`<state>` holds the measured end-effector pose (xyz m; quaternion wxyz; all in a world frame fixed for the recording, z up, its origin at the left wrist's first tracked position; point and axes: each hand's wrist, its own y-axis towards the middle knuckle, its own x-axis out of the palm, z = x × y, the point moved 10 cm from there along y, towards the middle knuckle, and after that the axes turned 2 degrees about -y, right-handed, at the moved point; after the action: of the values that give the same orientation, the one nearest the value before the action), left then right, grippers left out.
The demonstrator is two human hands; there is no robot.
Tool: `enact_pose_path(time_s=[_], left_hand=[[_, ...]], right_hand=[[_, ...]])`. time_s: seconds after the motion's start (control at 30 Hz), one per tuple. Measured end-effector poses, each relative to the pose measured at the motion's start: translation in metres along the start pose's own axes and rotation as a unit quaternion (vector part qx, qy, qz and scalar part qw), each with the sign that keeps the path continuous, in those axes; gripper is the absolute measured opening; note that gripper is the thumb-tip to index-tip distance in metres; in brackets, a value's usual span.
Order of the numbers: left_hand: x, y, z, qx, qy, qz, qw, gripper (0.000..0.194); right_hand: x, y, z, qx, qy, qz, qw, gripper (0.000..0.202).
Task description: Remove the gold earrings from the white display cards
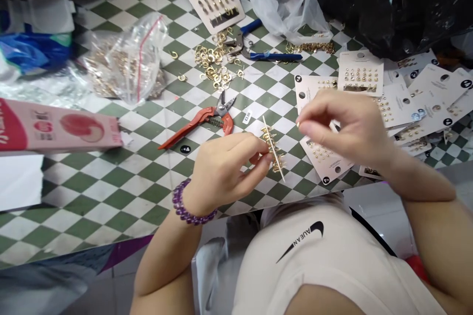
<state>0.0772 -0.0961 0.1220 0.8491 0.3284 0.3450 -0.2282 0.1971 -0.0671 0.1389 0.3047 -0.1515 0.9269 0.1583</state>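
My left hand [232, 167], with a purple bead bracelet at its wrist, pinches an earring card [274, 150] held nearly edge-on. Gold earring pieces stick out on both sides of that card. To the right, my right hand [340, 123] is raised with thumb and forefinger pressed together on a tiny gold piece [297, 122], too small to name. Beneath my right hand lies an earring card with rows of studs [320, 152]. Orange-handled pliers [207, 120] rest on the table just beyond my left hand.
Loose gold hoops [214, 66] lie beside blue-handled pliers [244, 42]. A zip bag of gold pieces [125, 61] and a pink box [59, 125] are at the left. Several earring cards [414, 98] overlap at the right, below a black bag [377, 0].
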Motion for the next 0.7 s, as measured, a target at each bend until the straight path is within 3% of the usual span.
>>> enact_pose_path(time_s=[0.2,0.4,0.7], left_hand=[[0.011,0.0,0.002,0.02,0.004,-0.026,0.999,0.018],[0.011,-0.001,0.003,0.024,0.005,-0.005,1.0,0.015],[0.013,-0.004,0.003,-0.001,0.015,0.032,0.999,0.017]], right_hand=[[0.035,-0.03,0.007,0.016,0.073,0.079,0.994,0.008],[0.031,-0.031,0.003,-0.018,0.075,0.095,0.992,0.007],[0.031,-0.033,0.011,0.007,0.118,0.106,0.987,0.009]])
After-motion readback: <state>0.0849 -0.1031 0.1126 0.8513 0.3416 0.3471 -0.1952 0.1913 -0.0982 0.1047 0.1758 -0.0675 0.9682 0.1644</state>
